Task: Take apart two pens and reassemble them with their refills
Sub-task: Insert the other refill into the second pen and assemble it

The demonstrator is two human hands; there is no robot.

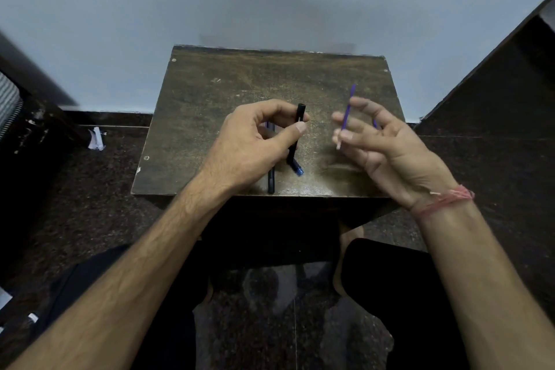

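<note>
Nearest me on the desk (210, 129) lies a second pen (271, 182), looking whole, beside a blue piece (298, 167). Just beyond, my left hand (255, 141) pinches the black barrel (297, 129) upright, while my right hand (381, 141) holds its purple refill (347, 112) in loose fingertips. One pen is apart, I judge; the other and all reassembly remain.

Two bare hands, left hand (255, 141) and right hand (387, 147). One hollow black plastic pen barrel (297, 129). One thin purple refill (347, 116). One black pen (271, 180) and one small blue piece (298, 167) on one worn brown wooden table (210, 105).
</note>
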